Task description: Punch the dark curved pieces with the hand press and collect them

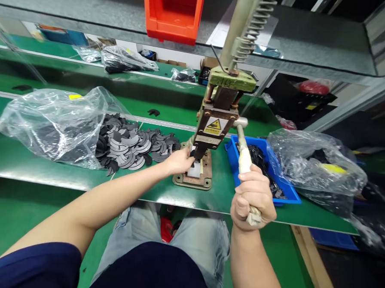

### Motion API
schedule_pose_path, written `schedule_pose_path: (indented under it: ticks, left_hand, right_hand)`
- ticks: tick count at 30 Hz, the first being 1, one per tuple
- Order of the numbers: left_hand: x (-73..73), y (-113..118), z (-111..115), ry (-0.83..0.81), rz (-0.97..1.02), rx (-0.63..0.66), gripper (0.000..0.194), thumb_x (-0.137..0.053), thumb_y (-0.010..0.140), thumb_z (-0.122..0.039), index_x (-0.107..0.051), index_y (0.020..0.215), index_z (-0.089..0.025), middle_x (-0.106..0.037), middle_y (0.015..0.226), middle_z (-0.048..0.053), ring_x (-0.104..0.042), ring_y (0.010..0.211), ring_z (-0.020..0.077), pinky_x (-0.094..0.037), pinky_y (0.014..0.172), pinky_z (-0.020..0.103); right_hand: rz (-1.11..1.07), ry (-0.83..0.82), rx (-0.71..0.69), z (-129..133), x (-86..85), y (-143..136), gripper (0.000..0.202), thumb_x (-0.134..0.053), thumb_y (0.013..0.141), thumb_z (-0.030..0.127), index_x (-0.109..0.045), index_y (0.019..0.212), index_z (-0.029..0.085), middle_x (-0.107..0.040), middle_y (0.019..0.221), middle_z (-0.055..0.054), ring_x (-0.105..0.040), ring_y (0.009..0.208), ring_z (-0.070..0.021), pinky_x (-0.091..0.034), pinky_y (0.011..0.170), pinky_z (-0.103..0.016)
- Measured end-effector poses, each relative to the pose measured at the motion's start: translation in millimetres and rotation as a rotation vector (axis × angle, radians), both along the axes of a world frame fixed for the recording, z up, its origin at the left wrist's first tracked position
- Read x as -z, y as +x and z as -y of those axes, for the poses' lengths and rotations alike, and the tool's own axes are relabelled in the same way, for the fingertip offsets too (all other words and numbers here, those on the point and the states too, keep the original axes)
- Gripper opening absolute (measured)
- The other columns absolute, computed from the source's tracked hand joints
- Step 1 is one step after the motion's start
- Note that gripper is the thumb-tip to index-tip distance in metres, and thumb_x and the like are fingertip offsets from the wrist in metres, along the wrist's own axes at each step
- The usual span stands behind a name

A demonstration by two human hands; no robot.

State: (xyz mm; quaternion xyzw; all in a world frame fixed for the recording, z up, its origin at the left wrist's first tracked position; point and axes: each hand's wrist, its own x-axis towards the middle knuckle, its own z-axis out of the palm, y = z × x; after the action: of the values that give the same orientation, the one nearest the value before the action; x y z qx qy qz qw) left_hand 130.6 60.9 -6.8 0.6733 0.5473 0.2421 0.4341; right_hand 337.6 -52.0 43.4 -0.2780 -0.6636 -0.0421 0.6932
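A green hand press (216,111) with a warning label stands on the bench, its ram low over the base plate (207,172). My right hand (254,196) is wrapped round the press's lever (244,157), which is bound in pale tape. At the base, my left hand (179,161) has its fingers pinched together beside the ram, close to a small dark piece (193,152). Whether the fingertips grip that piece is partly hidden. To the left lies a heap of flat, curved dark-grey pieces (131,143).
A clear plastic bag (54,124) with dark pieces lies left of the heap. Right of the press, a blue bin (288,196) holds black parts, with another clear bag (320,168) against it. An orange-red bin (172,33) sits on the shelf (89,18) above.
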Motion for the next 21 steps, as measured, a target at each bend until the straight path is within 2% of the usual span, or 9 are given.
schedule_pose_path:
  ticks: [2, 5, 7, 9, 12, 15, 18, 21]
  left_hand:
    - [3.4, -6, 22, 0.24, -0.03, 0.075, 0.015, -0.06, 0.097, -0.031, -0.066, 0.106, -0.02, -0.077, 0.094, 0.012, -0.074, 0.081, 0.0264, -0.06, 0.075, 0.04]
    - [13.6, -29, 59, 0.304, -0.022, 0.147, 0.024, -0.059, 0.099, -0.03, -0.068, 0.12, -0.024, -0.074, 0.112, 0.012, -0.073, 0.093, 0.025, -0.061, 0.085, 0.039]
    - [22.3, -56, 78, 0.347, -0.04, 0.174, 0.023, -0.06, 0.1, -0.033, -0.07, 0.12, -0.028, -0.073, 0.114, 0.011, -0.072, 0.098, 0.0252, -0.06, 0.091, 0.04]
    - [31.1, -92, 88, 0.484, -0.153, 0.093, 0.024, -0.057, 0.102, -0.037, -0.069, 0.121, -0.027, -0.072, 0.113, 0.01, -0.069, 0.107, 0.0274, -0.058, 0.093, 0.043]
    - [41.1, -147, 84, 0.612, -0.483, -0.11, 0.032, -0.059, 0.1, -0.041, -0.068, 0.124, -0.021, -0.071, 0.116, 0.014, -0.065, 0.112, 0.0331, -0.051, 0.099, 0.05]
    - [45.6, -177, 68, 0.632, -0.696, -0.096, 0.045, -0.064, 0.096, -0.041, -0.065, 0.136, -0.021, -0.069, 0.131, 0.017, -0.061, 0.118, 0.0379, -0.047, 0.098, 0.054]
    - [46.9, -178, 52, 0.654, -0.769, -0.021, 0.043, -0.062, 0.097, -0.036, -0.065, 0.138, -0.023, -0.068, 0.137, 0.015, -0.059, 0.119, 0.0385, -0.045, 0.096, 0.054]
    - [48.9, -169, 35, 0.691, -0.769, 0.047, 0.034, -0.056, 0.1, -0.034, -0.072, 0.129, -0.024, -0.072, 0.128, 0.015, -0.059, 0.118, 0.0366, -0.043, 0.095, 0.053]
  right_hand:
    - [0.009, 0.01, -0.001, -1, -0.7, 0, 0.021, -0.069, 0.083, 0.029, -0.057, 0.067, 0.023, -0.065, 0.068, 0.004, -0.07, 0.082, -0.0196, -0.056, 0.102, -0.059]
    - [-0.028, 0.043, 0.003, -4, -0.4, -2, 0.025, -0.071, 0.082, 0.029, -0.055, 0.064, 0.022, -0.063, 0.066, 0.004, -0.069, 0.079, -0.0189, -0.056, 0.101, -0.057]
    - [-0.057, 0.051, 0.01, -6, 0.2, -4, 0.028, -0.071, 0.083, 0.031, -0.055, 0.063, 0.021, -0.063, 0.065, 0.004, -0.069, 0.078, -0.0188, -0.057, 0.1, -0.056]
    - [-0.079, 0.049, 0.016, -8, 1.1, -7, 0.03, -0.071, 0.085, 0.033, -0.055, 0.062, 0.022, -0.062, 0.063, 0.003, -0.07, 0.077, -0.0192, -0.058, 0.1, -0.056]
    - [-0.117, 0.084, 0.017, -11, 2.8, -9, 0.032, -0.072, 0.084, 0.035, -0.054, 0.061, 0.023, -0.061, 0.061, 0.003, -0.069, 0.074, -0.0195, -0.058, 0.098, -0.057]
    - [-0.143, 0.149, 0.018, -15, 4.3, -10, 0.032, -0.072, 0.083, 0.035, -0.053, 0.06, 0.023, -0.06, 0.059, 0.004, -0.068, 0.072, -0.0189, -0.058, 0.095, -0.056]
    - [-0.141, 0.133, 0.028, -15, 3.8, -10, 0.032, -0.072, 0.082, 0.035, -0.053, 0.059, 0.023, -0.06, 0.059, 0.004, -0.068, 0.07, -0.0191, -0.058, 0.094, -0.057]
    - [-0.105, 0.077, 0.023, -12, 1.5, -8, 0.03, -0.072, 0.08, 0.034, -0.054, 0.059, 0.023, -0.061, 0.06, 0.004, -0.068, 0.072, -0.0194, -0.057, 0.096, -0.058]
